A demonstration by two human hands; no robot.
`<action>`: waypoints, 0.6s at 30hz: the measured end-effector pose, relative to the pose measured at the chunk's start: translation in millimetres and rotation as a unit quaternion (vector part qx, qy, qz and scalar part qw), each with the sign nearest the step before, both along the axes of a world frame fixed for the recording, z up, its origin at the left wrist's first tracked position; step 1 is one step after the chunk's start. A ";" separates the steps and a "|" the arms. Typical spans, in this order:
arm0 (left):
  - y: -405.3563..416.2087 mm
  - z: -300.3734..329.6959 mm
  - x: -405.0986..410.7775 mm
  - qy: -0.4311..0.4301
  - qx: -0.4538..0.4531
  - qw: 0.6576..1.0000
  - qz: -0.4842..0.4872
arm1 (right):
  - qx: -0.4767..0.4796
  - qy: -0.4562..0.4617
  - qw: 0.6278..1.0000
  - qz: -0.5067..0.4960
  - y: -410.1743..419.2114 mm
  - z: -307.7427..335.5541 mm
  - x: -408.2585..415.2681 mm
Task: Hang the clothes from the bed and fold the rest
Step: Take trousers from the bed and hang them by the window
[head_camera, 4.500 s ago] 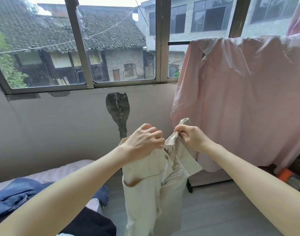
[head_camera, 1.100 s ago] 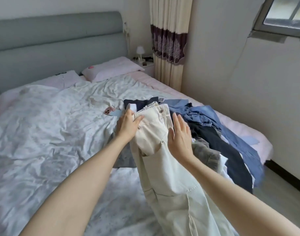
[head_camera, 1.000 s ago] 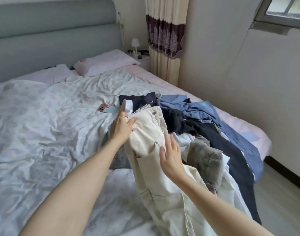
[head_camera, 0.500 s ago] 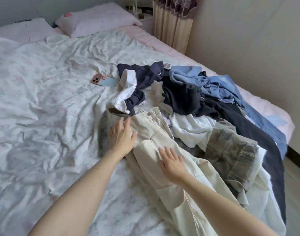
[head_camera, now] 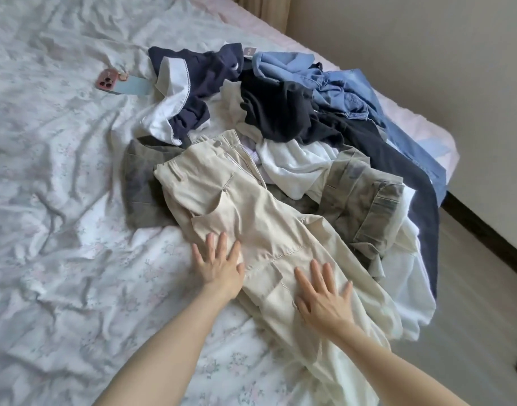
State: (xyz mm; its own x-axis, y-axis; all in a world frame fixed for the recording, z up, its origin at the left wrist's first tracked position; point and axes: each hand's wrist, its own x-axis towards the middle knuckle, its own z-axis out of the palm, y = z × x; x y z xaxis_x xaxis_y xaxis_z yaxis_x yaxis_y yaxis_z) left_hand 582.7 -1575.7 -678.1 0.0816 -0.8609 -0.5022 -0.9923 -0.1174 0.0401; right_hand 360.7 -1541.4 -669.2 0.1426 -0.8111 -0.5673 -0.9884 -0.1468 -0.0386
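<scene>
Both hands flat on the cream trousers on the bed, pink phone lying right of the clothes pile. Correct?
Not quite. The head view shows the pink phone lying left of the clothes pile, at its far edge, not right. The rest holds: the left hand and right hand rest flat, fingers spread, on the cream trousers on the bed.

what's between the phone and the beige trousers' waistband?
Head view: a navy garment with white trim and a grey garment lie between the phone and the beige trousers.

Pink phone (head_camera: 107,81) w/ pale-blue card (head_camera: 133,86) beside it; curtain (head_camera: 263,7) top, beige wall (head_camera: 412,54) right.
</scene>
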 end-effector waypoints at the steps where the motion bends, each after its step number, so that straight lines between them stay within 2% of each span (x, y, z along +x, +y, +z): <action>1: -0.3 1.6 -2.3 0.002 -0.020 1.000 -0.011 | 0.001 -0.001 1.000 -0.021 8.5 0.4 -6.0; 3: 3.3 3.2 -11.8 0.031 -0.073 0.995 -0.053 | -0.019 -0.006 0.998 -0.052 22.0 2.9 -18.8; 5: 14.4 2.4 -29.7 0.070 -0.084 0.987 -0.115 | -0.051 -0.035 0.994 -0.092 33.0 4.9 -32.7; 9: 39.0 -8.4 -57.7 0.055 -0.007 0.989 -0.137 | -0.082 -0.148 0.937 -0.304 41.2 5.3 -61.4; 11: 40.5 -9.2 -69.1 0.028 0.011 0.993 -0.117 | -0.075 -0.193 0.912 -0.353 47.1 4.2 -81.1; 13: 35.2 -2.6 -75.1 0.026 -0.001 0.996 -0.082 | -0.057 -0.213 0.910 -0.352 51.4 1.6 -92.5; 15: 29.1 5.9 -92.0 0.047 -0.031 0.997 -0.059 | -0.032 -0.196 0.918 -0.342 60.5 -3.1 -110.3; 18: 21.3 15.7 -112.3 0.095 -0.079 0.986 -0.111 | -0.027 -0.191 0.931 -0.310 66.4 -11.5 -122.5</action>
